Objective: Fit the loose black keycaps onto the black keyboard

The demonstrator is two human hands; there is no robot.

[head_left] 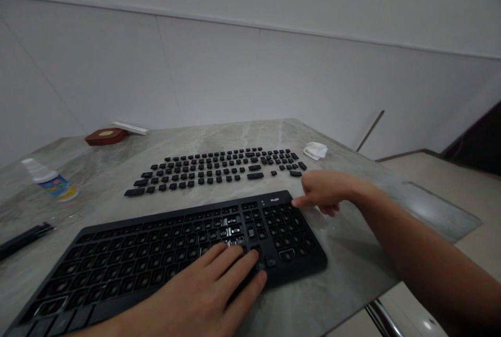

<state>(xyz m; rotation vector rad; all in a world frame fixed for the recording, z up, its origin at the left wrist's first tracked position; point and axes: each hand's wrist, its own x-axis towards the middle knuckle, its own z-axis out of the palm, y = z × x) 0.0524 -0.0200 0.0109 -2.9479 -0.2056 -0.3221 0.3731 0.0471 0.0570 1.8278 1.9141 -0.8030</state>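
Observation:
A black keyboard (156, 217) lies on the table with most of its key sockets bare. A few keys remain along its near left edge and near its right-hand part. My left hand (207, 290) rests on the keyboard's lower middle, palm down and fingers spread, holding nothing visible. At the keyboard's upper right corner, one digit of my right hand (323, 191) presses on the number pad area. The other fingers are curled in, and nothing shows in them. Behind the keyboard, loose black keycaps (191, 168) lie in rows matching a keyboard layout.
A white spray bottle (50, 180) stands at the left, near a black stick-like object (23, 240). Farther back are a reddish-brown box (105, 137) and a white strip (131, 128). A crumpled white cloth (315, 150) lies right of the keycaps. The marble-look table (352, 259) ends at the right.

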